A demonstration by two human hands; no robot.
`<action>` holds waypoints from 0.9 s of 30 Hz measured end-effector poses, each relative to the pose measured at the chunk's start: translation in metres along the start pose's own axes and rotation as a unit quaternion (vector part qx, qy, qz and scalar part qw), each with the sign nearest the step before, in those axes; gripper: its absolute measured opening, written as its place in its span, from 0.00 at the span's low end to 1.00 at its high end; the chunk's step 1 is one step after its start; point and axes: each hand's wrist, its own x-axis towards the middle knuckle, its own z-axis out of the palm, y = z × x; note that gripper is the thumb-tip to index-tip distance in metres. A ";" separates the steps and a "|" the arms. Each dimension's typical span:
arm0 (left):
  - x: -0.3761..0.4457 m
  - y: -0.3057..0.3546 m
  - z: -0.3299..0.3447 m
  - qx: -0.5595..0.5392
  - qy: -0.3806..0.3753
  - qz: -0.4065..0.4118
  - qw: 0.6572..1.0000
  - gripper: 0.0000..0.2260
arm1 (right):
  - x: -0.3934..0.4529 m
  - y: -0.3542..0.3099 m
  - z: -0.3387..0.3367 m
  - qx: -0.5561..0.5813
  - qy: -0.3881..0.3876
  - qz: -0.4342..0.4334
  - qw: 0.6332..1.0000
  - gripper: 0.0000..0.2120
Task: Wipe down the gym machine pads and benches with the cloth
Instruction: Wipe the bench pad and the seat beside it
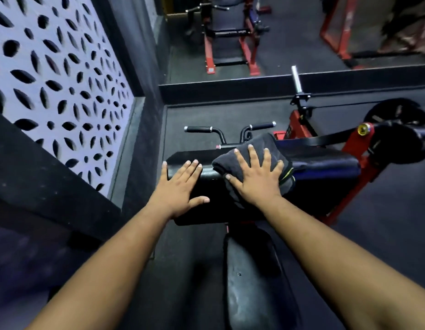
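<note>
Left hand (180, 186): flat, fingers straight and together, thumb out, palm resting on black pad (321, 167); holds nothing.
Right hand (256, 177): fingers spread straight, pressing dark grey cloth (256, 146) down onto same pad; no curl round fabric.
Cloth: bunched under right hand, part sticking out past fingertips, yellow-edged tag at hand's right side.
Seat (252, 282): black, between forearms, nearer than pad.
Handles (230, 131): two black grips, just beyond fingertips.
Red frame (352, 148): right of right hand.
</note>
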 end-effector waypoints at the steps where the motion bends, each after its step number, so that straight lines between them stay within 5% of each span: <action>1: -0.001 -0.004 0.000 -0.004 0.001 0.015 1.000 0.52 | -0.003 -0.007 -0.001 0.010 -0.006 0.015 1.000 0.39; 6: 0.010 -0.028 -0.006 -0.056 -0.012 0.109 0.992 0.52 | -0.008 -0.027 0.000 0.046 -0.015 0.082 0.995 0.39; 19: 0.052 -0.064 -0.017 -0.040 -0.029 0.261 0.964 0.48 | -0.003 -0.075 0.026 0.131 0.104 0.243 0.955 0.38; 27: 0.077 -0.080 -0.001 -0.248 0.054 0.318 0.913 0.42 | 0.004 -0.168 0.058 0.249 0.243 0.419 0.838 0.38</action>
